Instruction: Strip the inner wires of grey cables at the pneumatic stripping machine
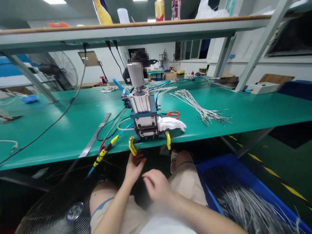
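Sitting above L hand [134, 167]: blue/grey press [143, 113] w/ yellow clamps [133, 146]

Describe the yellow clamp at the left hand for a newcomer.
On the green bench, a blue press sits at the front edge. Of two yellow clamps under it, this is the left clamp above the left hand, not the right clamp by the white glove.

L hand [134, 167]: fingertips up by yellow handle [132, 146] under table [48, 146] edge; touching or not, can't tell. R hand [156, 186] motion-blurred, grip unclear. Bottles [159, 9] on shelf cut by top edge. Floor fan [60, 211] near left & blue bin [219, 165] near right cut by bottom edge. Person far behind cylinder [136, 74] pixelated.
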Tool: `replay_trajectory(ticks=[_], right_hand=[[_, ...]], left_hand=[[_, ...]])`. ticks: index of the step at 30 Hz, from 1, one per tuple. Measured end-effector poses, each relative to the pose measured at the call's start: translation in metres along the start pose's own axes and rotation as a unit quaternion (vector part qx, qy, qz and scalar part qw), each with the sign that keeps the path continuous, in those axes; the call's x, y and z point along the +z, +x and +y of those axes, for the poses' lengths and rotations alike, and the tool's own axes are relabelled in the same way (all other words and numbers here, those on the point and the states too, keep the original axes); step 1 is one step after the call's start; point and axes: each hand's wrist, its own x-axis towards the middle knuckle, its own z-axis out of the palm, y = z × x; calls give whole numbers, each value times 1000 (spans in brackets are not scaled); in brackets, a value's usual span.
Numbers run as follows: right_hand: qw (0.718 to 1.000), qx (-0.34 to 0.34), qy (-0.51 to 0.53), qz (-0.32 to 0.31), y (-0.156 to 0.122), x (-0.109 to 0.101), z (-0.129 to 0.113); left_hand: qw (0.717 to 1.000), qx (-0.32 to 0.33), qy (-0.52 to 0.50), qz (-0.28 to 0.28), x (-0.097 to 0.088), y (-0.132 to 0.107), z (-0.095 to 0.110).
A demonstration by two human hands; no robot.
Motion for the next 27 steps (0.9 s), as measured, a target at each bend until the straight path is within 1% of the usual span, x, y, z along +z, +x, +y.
replay_trajectory(ticks=[2, 4, 6, 8, 10, 12, 14, 17, 21, 24, 27], right_hand=[[993, 81, 19, 79, -1, -33, 25], [977, 143, 54, 150, 11, -64, 40], [959, 182, 92, 199, 28, -88, 47], [942, 206, 131, 229, 43, -101, 47], [929, 220, 171, 245, 56, -104, 45], [917, 233, 207, 248, 68, -101, 43], [908, 250, 238, 239, 78, -95, 42], [896, 279, 276, 207, 89, -87, 40], [886, 306, 306, 163, 92, -82, 36], [882, 316, 313, 157, 91, -81, 35], [880, 323, 311, 158, 90, -84, 36]], left_hand=[[1000, 2, -13, -12, 6, 8, -2], [1000, -1, -23, -11, 15, 17, -4], [1000, -8, -27, 4, 23, 25, -6], [999, -15, -26, 21, 29, 30, -8], [999, -19, -24, 28, 31, 32, -9], [999, -21, -22, 26, 30, 32, -9], [999, -24, -19, 20, 27, 32, -10], [999, -34, -8, 16, 22, 34, -12], [999, -53, 4, 10, 21, 37, -17], [998, -63, 9, 7, 23, 37, -17], [998, -58, 10, 10, 25, 34, -14]])
